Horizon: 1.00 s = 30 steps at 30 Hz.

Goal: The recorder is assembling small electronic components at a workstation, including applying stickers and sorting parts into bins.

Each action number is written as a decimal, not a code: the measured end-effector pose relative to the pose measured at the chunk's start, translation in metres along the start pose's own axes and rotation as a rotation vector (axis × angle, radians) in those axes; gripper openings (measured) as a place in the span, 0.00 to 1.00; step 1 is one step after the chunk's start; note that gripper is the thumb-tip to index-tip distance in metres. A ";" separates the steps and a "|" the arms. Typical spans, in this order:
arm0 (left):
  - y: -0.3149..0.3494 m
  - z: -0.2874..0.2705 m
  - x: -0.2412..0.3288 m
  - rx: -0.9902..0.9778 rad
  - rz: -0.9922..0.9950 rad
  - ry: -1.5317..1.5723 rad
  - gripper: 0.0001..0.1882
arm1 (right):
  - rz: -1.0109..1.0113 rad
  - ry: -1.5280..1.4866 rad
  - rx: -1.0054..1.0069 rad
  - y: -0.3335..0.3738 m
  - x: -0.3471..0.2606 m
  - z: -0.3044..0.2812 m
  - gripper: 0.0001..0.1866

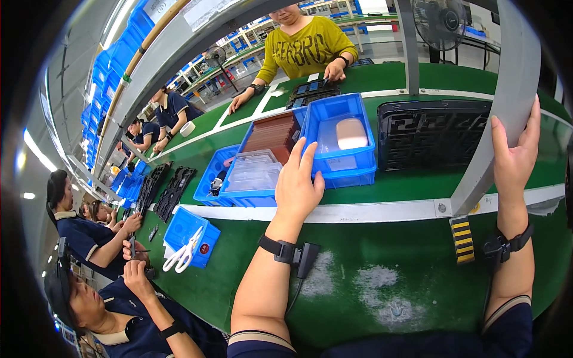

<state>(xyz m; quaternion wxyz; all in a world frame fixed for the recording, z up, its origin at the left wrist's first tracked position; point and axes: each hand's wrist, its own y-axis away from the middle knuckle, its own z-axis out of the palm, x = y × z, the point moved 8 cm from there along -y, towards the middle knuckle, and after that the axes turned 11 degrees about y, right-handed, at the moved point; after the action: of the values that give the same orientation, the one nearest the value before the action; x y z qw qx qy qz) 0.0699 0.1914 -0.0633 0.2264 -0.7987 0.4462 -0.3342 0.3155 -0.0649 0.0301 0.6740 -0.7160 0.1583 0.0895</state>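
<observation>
My left hand (299,190) reaches to the blue bins, its fingers stretched out over the side of a blue bin (339,160) and its thumb at the bin's front. A pale rounded block (351,133) lies in that bin, which sits on another blue bin. Just left of the hand are clear plastic cases (255,172) and a stack of brown flat trays (270,138). My right hand (517,156) is raised against the grey metal post (512,77), thumb and fingers spread apart on it. Whether either hand bears weight on what it touches I cannot tell.
A black moulded tray (431,135) lies behind the post. White scissors (184,252) rest on a small blue bin (203,246). A yellow-and-black striped block (462,240) is near the post's foot. Co-workers sit at left (101,310) and across the green bench (310,45).
</observation>
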 end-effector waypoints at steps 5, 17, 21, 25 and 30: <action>-0.001 0.001 0.000 -0.008 -0.019 0.024 0.31 | -0.005 0.016 0.004 -0.001 0.001 -0.002 0.35; -0.001 0.000 0.002 0.007 0.009 0.011 0.31 | 0.026 -0.049 -0.035 0.001 0.002 0.000 0.36; -0.001 -0.001 0.001 -0.004 -0.012 0.014 0.30 | 0.028 -0.060 -0.035 0.000 -0.001 0.002 0.36; -0.003 0.001 0.005 0.002 -0.001 0.010 0.30 | 0.018 -0.084 -0.016 -0.001 0.000 -0.002 0.37; 0.000 0.001 -0.001 0.000 0.001 0.003 0.30 | 0.024 -0.119 -0.036 0.002 -0.002 0.004 0.37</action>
<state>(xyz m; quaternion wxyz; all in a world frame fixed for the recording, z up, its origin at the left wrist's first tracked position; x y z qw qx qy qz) 0.0706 0.1920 -0.0648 0.2260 -0.7981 0.4469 -0.3351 0.3129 -0.0610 0.0286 0.6682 -0.7194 0.1252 0.1428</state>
